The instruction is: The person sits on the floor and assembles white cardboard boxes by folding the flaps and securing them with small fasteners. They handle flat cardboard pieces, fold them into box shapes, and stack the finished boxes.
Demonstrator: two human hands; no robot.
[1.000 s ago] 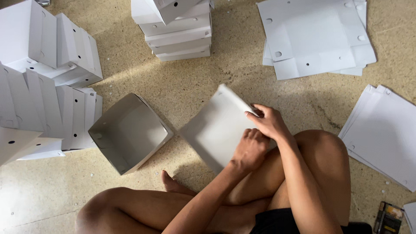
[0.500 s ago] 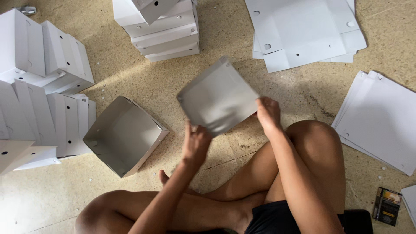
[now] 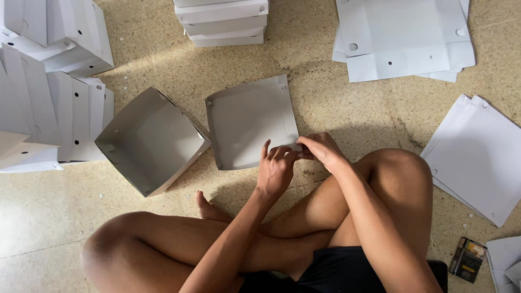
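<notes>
From the head view, a person is sitting cross-legged on a speckled stone floor (image 3: 336, 114), and both hands are working at the near right corner of a grey cardboard tray (image 3: 249, 122) that is lying flat just ahead of the knees. The left hand (image 3: 275, 171) is resting at the tray's near edge with its fingers (image 3: 267, 149) raised and loosely spread, the fingertips touching the low folded rim. The right hand (image 3: 321, 151) is meeting it from the right, its fingers drawn together and pinching the corner flap of that rim; how firmly it is gripping cannot be told. The tray's far edge, with a small punched hole near its right corner, is lying free. Just beside the tray on the left, a finished open box (image 3: 149, 141) is sitting tilted, its nearest corner almost touching the tray's left edge, so little room is showing there. Farther left, folded white boxes (image 3: 51, 108) are crowding the floor, and another stack of boxes (image 3: 222, 21) is standing at the top edge. Flat white sheets (image 3: 401, 43) are lying well apart at the upper right, and more flat sheets (image 3: 477, 157) are lying beside the right knee. Bare floor is lying open between the tray and these piles. A small dark packet (image 3: 467, 259) is lying at the lower right.
</notes>
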